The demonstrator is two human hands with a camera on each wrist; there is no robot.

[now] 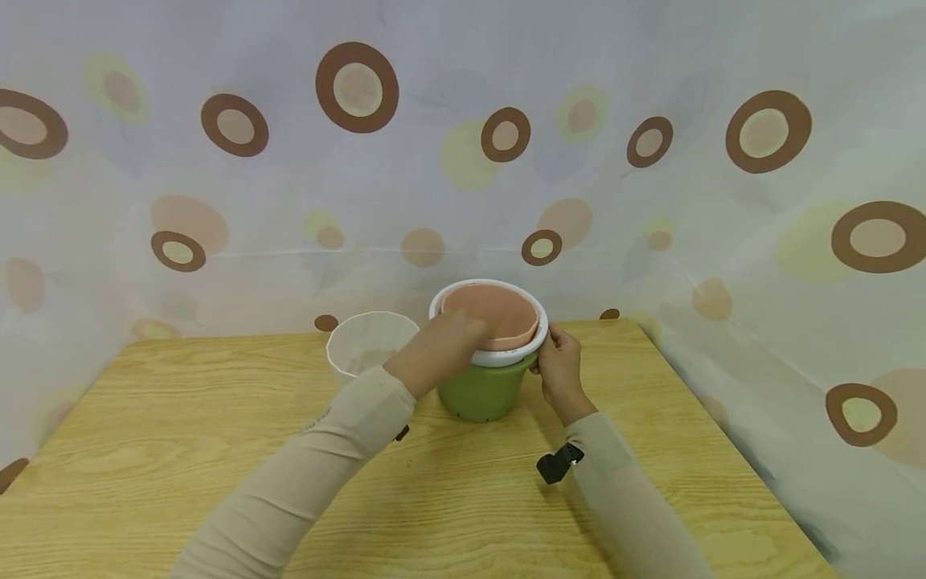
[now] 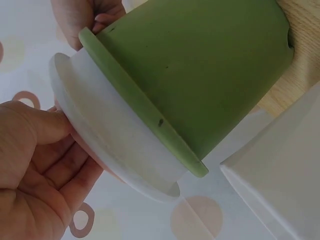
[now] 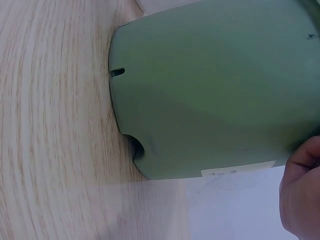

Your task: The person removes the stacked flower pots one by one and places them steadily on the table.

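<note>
A green flower pot (image 1: 481, 394) stands on the table with a white pot (image 1: 510, 357) nested in it. Inside the white one sits a peach-coloured pot (image 1: 517, 310), the innermost of the stack. My left hand (image 1: 452, 342) reaches over the near left rim and pinches the peach pot's edge, thumb outside and fingers inside, as the left wrist view shows; its thumb lies right at the white rim (image 2: 120, 160). On the other side, my right hand (image 1: 560, 366) grips the green pot just under its rim; part of that hand (image 3: 302, 187) shows in the right wrist view.
Left of the stack stands another white pot (image 1: 372, 346) with a faceted rim, partly behind my left forearm. Everything rests on a wood-grain table (image 1: 217, 418). A patterned sheet (image 1: 427, 193) hangs close behind the table. A black strap (image 1: 559, 464) is on the right wrist.
</note>
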